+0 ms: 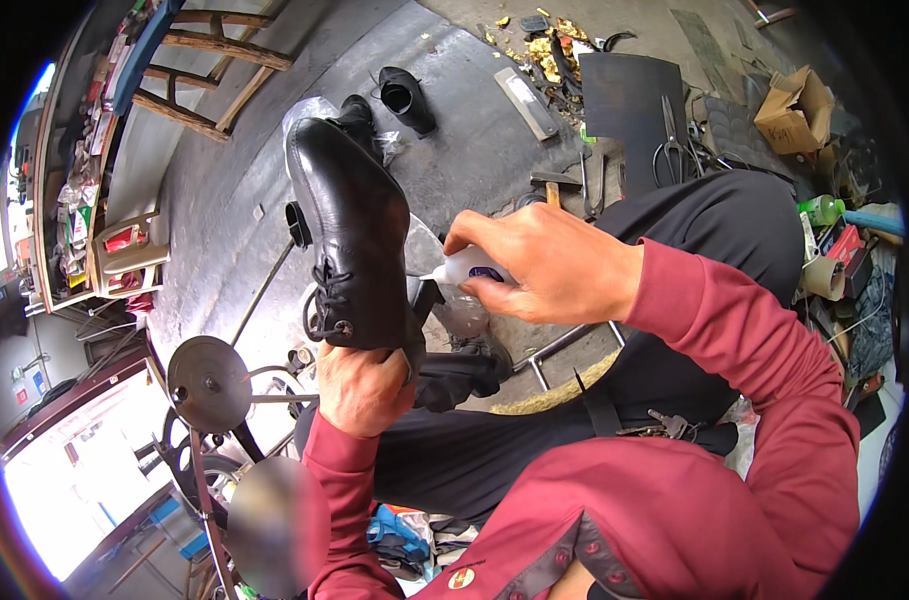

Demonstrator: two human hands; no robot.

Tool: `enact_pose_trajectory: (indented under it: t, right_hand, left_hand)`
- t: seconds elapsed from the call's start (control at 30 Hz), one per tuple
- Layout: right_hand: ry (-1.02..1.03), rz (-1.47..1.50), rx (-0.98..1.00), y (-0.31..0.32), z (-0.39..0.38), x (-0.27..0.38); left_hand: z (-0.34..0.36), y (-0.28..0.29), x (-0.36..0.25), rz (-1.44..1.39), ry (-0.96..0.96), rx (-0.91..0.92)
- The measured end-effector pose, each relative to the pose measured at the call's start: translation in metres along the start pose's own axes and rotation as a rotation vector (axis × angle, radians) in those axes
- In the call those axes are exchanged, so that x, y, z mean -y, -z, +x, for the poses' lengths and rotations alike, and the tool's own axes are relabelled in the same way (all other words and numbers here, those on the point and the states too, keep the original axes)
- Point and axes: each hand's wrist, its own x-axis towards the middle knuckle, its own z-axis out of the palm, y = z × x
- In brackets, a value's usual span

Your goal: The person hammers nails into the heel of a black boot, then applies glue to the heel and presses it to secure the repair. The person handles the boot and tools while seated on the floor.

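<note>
A black leather lace-up boot (347, 200) is held up in front of me, its toe pointing away and its laces on the left side. My left hand (363, 388) is closed around its ankle end, with some fingers hidden by the leather. From the right, my right hand (550, 262) grips a small white squeeze bottle (463, 266) between thumb and fingers. The bottle's narrow tip points left at the boot's heel side; whether it touches there I cannot tell.
Other black shoes (407, 100) stand on the dark floor mat beyond. A hammer (555, 186), scissors (668, 150) and other tools lie ahead right, near a cardboard box (795, 112). At left stand a machine with a round metal wheel (210, 385) and a wooden ladder-like frame (215, 42).
</note>
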Motion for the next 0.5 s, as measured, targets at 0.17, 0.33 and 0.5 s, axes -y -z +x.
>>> enact_pose_trajectory:
  t: [0.17,0.33,0.5]
  right_hand:
    - [0.022,-0.023,-0.007,0.0015,0.0062,0.0028]
    - [0.000,0.000,0.009,0.0037,0.0063,0.0035]
    - [0.009,0.146,-0.085,0.0078,0.0102,0.0032]
  left_hand:
    - [-0.0001,-0.0008,0.0002,0.031,-0.007,-0.005]
    - [-0.0015,-0.0037,0.0012,-0.014,0.028,-0.022]
    - [-0.0067,-0.0087,0.0054,-0.052,0.048,-0.094]
